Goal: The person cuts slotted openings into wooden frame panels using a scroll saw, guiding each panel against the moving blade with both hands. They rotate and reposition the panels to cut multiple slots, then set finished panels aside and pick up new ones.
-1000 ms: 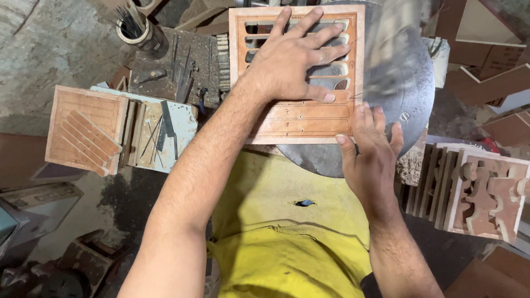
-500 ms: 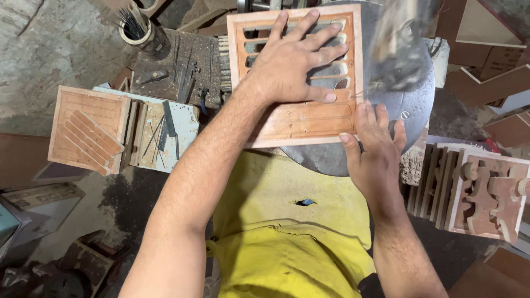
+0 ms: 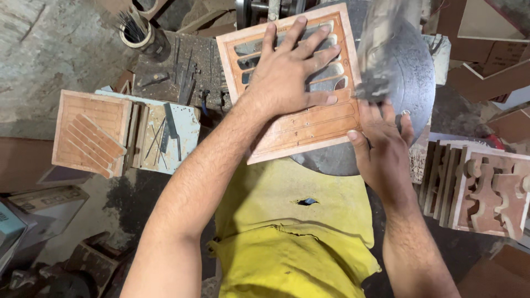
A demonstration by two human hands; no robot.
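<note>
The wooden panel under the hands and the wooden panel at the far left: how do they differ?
The panel under the hands has open slots cut through; the left panel carries loose diagonal strips. The first lies tilted on the round metal table, pressed by the left hand; the second lies untouched. Both are reddish-brown, framed rectangles.

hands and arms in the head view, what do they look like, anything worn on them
Both are bare: the left hand and right hand wear no gloves, rings or watch that shows, and both forearms are uncovered with no sleeves in view, with dark hair on them. Below them shows a yellow garment, dusty and with a small hole.
</note>
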